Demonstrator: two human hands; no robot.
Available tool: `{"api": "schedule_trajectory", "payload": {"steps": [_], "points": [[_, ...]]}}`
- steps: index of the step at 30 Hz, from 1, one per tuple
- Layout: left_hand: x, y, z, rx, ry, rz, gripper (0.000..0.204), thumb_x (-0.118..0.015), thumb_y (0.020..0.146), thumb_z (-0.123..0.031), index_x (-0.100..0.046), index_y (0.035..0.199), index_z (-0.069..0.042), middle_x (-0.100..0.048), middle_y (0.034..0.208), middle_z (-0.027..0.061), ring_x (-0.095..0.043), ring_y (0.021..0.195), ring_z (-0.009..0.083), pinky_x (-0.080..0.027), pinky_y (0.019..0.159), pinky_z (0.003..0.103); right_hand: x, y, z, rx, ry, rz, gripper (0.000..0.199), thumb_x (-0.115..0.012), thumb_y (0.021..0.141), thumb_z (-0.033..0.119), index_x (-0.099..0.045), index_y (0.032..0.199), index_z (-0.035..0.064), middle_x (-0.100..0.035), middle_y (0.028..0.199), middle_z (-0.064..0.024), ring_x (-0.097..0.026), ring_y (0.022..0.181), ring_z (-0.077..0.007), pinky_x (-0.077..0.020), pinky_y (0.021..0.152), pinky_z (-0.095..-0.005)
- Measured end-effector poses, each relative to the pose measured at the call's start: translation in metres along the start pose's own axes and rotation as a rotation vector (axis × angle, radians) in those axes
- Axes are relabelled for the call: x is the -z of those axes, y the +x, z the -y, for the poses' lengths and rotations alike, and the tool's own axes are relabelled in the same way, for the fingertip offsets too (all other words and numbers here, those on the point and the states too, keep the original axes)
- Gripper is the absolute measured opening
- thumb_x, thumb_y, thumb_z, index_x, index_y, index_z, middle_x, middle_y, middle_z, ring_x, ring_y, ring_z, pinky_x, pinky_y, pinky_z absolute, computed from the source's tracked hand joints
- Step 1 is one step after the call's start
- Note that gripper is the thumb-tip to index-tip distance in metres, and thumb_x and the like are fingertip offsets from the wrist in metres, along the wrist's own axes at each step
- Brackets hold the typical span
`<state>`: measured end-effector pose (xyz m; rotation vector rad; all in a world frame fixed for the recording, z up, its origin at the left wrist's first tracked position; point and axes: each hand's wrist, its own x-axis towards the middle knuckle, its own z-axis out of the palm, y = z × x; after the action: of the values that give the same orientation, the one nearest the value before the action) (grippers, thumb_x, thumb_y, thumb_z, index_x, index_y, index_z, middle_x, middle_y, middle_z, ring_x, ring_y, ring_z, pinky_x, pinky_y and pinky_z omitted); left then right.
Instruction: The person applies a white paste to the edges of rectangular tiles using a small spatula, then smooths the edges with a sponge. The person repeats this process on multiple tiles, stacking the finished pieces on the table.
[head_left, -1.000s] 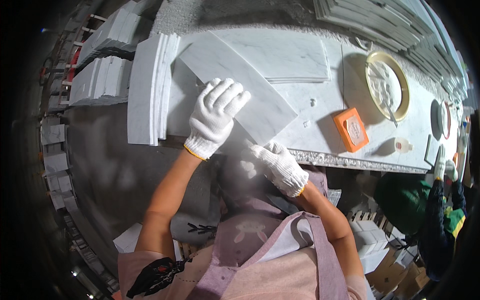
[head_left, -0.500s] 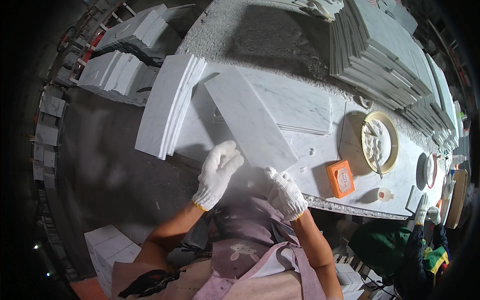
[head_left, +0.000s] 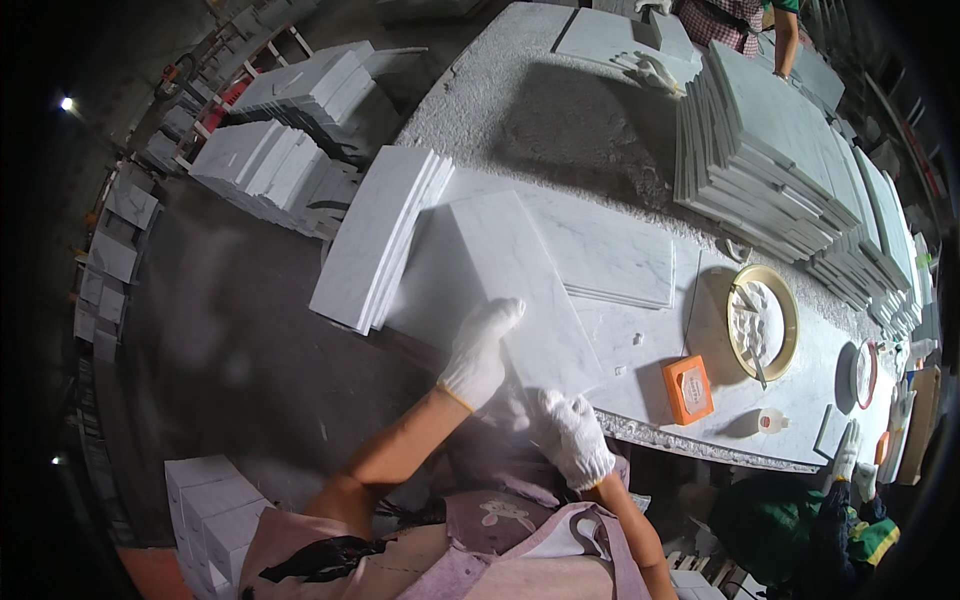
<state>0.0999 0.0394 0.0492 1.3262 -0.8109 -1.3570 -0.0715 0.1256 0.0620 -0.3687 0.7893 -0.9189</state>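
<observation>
Flat white veined marble tile (head_left: 500,290) now pulled closer to desk (head_left: 640,350) near edge, overhanging. Left hand (head_left: 480,355) slid back, fingers flat on tile; right hand (head_left: 575,440) fingers clasp tile's near corner. Tile mid-drag.

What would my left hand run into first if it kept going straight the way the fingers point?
Probably nothing soon: the left hand lies on the tilted marble tile, fingers aimed up along it. Beyond its far edge lies the flat marble slab, though depth is unclear.

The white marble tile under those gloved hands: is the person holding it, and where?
Yes. The left hand rests on the marble tile near its near edge; the right hand grips its near corner.
</observation>
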Motion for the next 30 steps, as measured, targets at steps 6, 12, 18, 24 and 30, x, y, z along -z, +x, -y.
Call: {"api": "schedule_trajectory", "payload": {"steps": [6, 12, 18, 24, 30], "points": [[0.021, -0.012, -0.041, -0.16, 0.158, -0.095, 0.036, -0.068, 0.103, -0.032, -0.07, 0.119, 0.0, -0.07, 0.112, 0.0065, -0.063, 0.11, 0.0176, -0.049, 0.102, 0.034, -0.007, -0.014, -0.007, -0.298, 0.18, 0.317, 0.023, -0.074, 0.102, 0.02, -0.073, 0.12, 0.0051, -0.075, 0.096, -0.0052, -0.071, 0.082, -0.0141, -0.0583, 0.071, -0.029], [0.094, 0.037, -0.111, -0.184, 0.009, -0.037, 0.035, -0.07, 0.102, -0.027, -0.065, 0.126, -0.002, -0.071, 0.117, 0.0085, -0.068, 0.108, 0.0177, -0.054, 0.098, 0.035, -0.004, -0.017, -0.01, -0.406, -0.053, 0.585, 0.023, -0.067, 0.107, 0.018, -0.073, 0.124, 0.0041, -0.075, 0.099, -0.006, -0.07, 0.088, -0.0135, -0.0573, 0.074, -0.0275], [0.205, 0.11, -0.167, -0.065, 0.314, -0.055, 0.042, -0.067, 0.105, -0.031, -0.068, 0.129, 0.003, -0.069, 0.119, 0.0006, -0.059, 0.114, 0.0098, -0.043, 0.107, 0.027, 0.028, -0.024, -0.011, -0.244, -0.199, 0.294, 0.025, -0.069, 0.106, 0.015, -0.07, 0.126, 0.0005, -0.074, 0.098, -0.0062, -0.069, 0.085, -0.0133, -0.058, 0.076, -0.0278], [0.27, 0.159, -0.157, 0.078, 0.484, 0.063, 0.041, -0.065, 0.106, -0.036, -0.07, 0.123, 0.001, -0.066, 0.109, -0.0036, -0.055, 0.107, 0.0087, -0.042, 0.102, 0.029, 0.06, -0.041, 0.001, -0.221, -0.133, 0.073, 0.027, -0.07, 0.105, 0.021, -0.069, 0.127, 0.0048, -0.073, 0.098, -0.0061, -0.067, 0.084, -0.0127, -0.0566, 0.074, -0.029], [0.252, 0.16, -0.168, 0.087, 1.318, -0.136, 0.042, -0.066, 0.102, -0.048, -0.076, 0.103, -0.007, -0.077, 0.102, 0.0062, -0.07, 0.1, 0.0188, -0.051, 0.089, 0.038, 0.06, -0.041, 0.014, -0.142, -0.106, 0.043, 0.027, -0.069, 0.106, 0.023, -0.069, 0.125, 0.0044, -0.071, 0.098, -0.0016, -0.063, 0.087, -0.0087, -0.0536, 0.077, -0.0256]]}}
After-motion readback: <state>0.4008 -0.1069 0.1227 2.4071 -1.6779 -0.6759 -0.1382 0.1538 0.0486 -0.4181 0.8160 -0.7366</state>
